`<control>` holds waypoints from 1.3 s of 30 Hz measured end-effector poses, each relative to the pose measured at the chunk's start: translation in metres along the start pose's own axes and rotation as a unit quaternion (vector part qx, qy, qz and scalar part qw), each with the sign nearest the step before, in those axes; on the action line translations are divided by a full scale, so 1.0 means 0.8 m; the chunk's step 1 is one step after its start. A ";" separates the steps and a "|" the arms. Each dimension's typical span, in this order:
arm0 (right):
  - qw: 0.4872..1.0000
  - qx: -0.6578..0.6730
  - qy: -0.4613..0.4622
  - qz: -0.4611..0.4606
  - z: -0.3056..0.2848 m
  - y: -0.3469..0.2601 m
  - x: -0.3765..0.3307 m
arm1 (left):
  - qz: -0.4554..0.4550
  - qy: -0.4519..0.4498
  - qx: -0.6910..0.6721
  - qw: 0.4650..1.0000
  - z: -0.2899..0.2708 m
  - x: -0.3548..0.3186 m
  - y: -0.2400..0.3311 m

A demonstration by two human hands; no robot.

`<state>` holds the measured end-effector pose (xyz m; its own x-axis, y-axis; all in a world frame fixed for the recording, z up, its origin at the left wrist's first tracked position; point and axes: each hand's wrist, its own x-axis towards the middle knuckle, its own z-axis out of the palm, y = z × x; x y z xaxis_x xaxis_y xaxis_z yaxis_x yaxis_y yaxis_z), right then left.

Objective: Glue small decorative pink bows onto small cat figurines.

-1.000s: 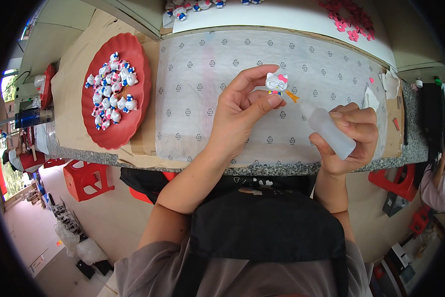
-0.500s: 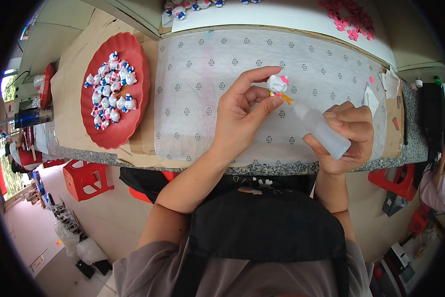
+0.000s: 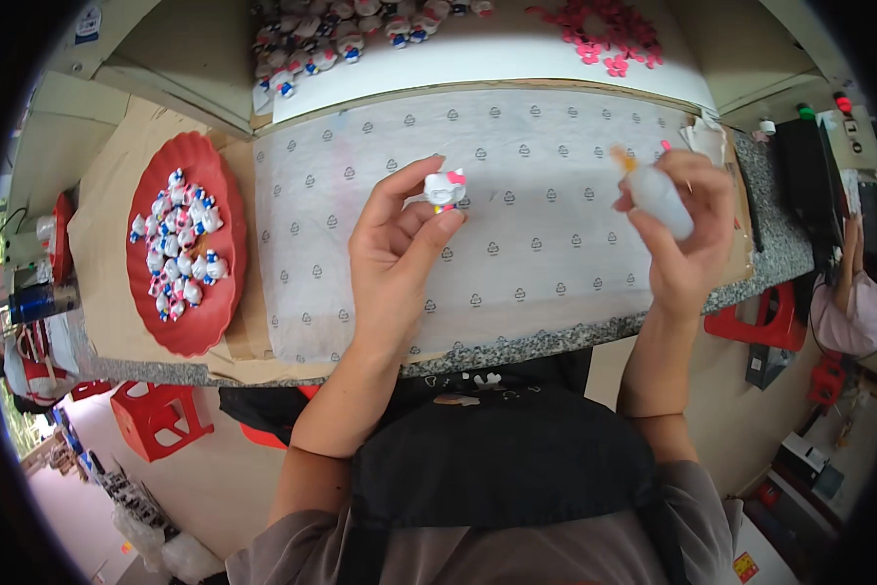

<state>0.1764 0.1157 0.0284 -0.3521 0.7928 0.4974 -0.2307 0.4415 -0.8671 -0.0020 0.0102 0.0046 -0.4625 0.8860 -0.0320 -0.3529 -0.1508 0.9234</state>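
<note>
Between the thumb and fingers of my left hand (image 3: 397, 229) is a small white cat figurine (image 3: 445, 188) with a pink bow, held upright above the table. My right hand (image 3: 694, 210) grips a translucent white squeeze bottle (image 3: 659, 200), its orange nozzle tip pointing up and away, blurred by motion. The bottle is well apart from the figurine. Both hands are over a white sheet (image 3: 516, 244) printed with small dark marks.
At the left lies a red scalloped plate (image 3: 233, 249) holding several similar figurines (image 3: 180, 239). More figurines (image 3: 350, 44) and pink flower-shaped pieces (image 3: 614, 39) sit on the white shelf behind. Red stools (image 3: 160, 419) stand on the floor; another person's arm (image 3: 848, 263) shows far right.
My hands have moved apart: the bottle has left the figurine's side, and its nozzle has swung upward. The view has shifted, showing more of the back shelf.
</note>
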 end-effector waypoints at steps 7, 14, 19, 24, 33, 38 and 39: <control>0.956 -0.258 -0.050 0.131 -0.050 0.067 0.103 | -0.015 -0.010 -0.014 1.000 0.010 0.005 0.003; 0.806 -0.582 -0.108 -0.007 -0.020 0.112 0.146 | -0.005 -0.003 -0.033 0.999 0.003 0.008 0.009; 0.826 -0.537 -0.169 -0.016 -0.015 0.099 0.129 | -0.027 -0.010 -0.056 0.998 -0.003 -0.004 0.009; 0.912 -0.385 -0.139 -0.024 -0.011 0.066 0.100 | -0.010 -0.016 -0.082 0.996 -0.005 -0.007 0.010; 0.967 0.033 -0.088 0.235 0.032 0.003 0.022 | -0.022 -0.008 -0.090 0.996 0.001 0.006 0.010; 0.943 0.163 -0.044 0.286 0.055 0.003 0.004 | -0.020 -0.004 -0.094 0.995 0.000 0.006 0.011; 0.944 0.162 -0.043 0.284 0.057 0.004 0.001 | -0.020 -0.006 -0.094 0.995 -0.001 0.004 0.011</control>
<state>0.1342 0.0983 0.0272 -0.5711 0.8202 -0.0335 -0.2430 -0.2079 -0.9475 -0.0070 0.0117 0.0121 -0.4356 0.8980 -0.0620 -0.5175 -0.1934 0.8336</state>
